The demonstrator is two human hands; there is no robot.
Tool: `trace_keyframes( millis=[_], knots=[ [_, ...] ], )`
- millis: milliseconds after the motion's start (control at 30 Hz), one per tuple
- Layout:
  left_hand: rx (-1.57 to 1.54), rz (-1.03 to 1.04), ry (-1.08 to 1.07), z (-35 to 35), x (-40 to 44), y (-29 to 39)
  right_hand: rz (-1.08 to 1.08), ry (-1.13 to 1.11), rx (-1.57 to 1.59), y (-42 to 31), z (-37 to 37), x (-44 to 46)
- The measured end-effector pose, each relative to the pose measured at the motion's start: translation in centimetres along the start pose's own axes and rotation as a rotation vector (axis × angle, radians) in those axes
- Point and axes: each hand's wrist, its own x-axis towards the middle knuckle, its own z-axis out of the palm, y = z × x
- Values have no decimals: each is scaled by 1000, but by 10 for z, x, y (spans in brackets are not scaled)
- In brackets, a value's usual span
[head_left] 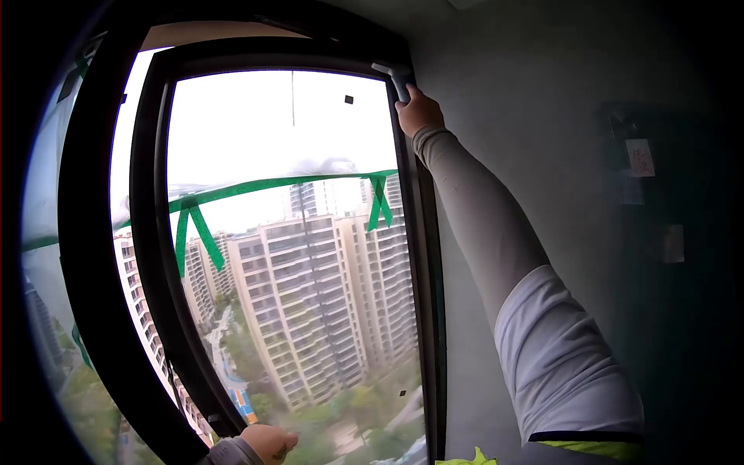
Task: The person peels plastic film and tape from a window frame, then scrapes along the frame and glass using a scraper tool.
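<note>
At the upper right of the window frame (pixel 152 194), my right hand (pixel 421 112) grips a scraper-like tool (pixel 400 82); near left, my left hand (pixel 268 443), grip unclear. Corner work, apparently; the next move likely calls for steady reach.

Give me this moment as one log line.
right hand: holding scraper-like tool at upper right corner of window sash | left hand: near sash's lower left, contact unclear
</note>
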Motion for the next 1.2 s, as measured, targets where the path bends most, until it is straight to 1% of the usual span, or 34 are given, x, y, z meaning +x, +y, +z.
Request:
trace_keyframes(
  millis=[33,67,100,167,200,233,300,333,400,433,500,533,767,867,933,1067,1133,1200],
  knots=[
    [-45,-8,54,-1,-4,4,2,-2,4,2,4,0],
    [-18,-92,30,-5,-4,13,1,9,13,3,6,2],
    [-16,-101,30,-8,-7,26,0,21,25,4,9,3],
    [-70,-159,310,-11,-11,46,23,15,51,3,8,1],
    [159,-9,626,16,-9,30,48,11,67,4,6,-2],
    [163,-12,623,9,-11,38,51,11,72,7,7,-3],
    [-15,-225,560,-8,-16,60,3,-2,45,14,12,-3],
    [-12,-228,558,-5,-14,60,-25,22,41,16,13,-4],
    [-42,-474,747,13,-7,57,-34,13,45,20,13,-4],
    [-42,-473,744,19,-4,55,-44,4,45,23,14,-4],
    [153,-640,724,29,3,52,-39,8,54,28,15,-7],
    [217,-659,782,31,7,52,-38,13,66,28,15,-7],
    [187,-635,806,31,6,51,-6,0,87,29,21,-4],
    [180,-633,839,33,7,50,-34,60,83,25,23,13],
    [184,-592,907,35,9,49,-15,52,76,20,28,13],
    [232,-627,899,43,9,45,-2,40,76,18,25,9],
    [257,-585,906,42,8,44,14,31,79,17,23,11],
    [245,-586,910,41,8,45,8,43,85,11,21,13]
  ],
)
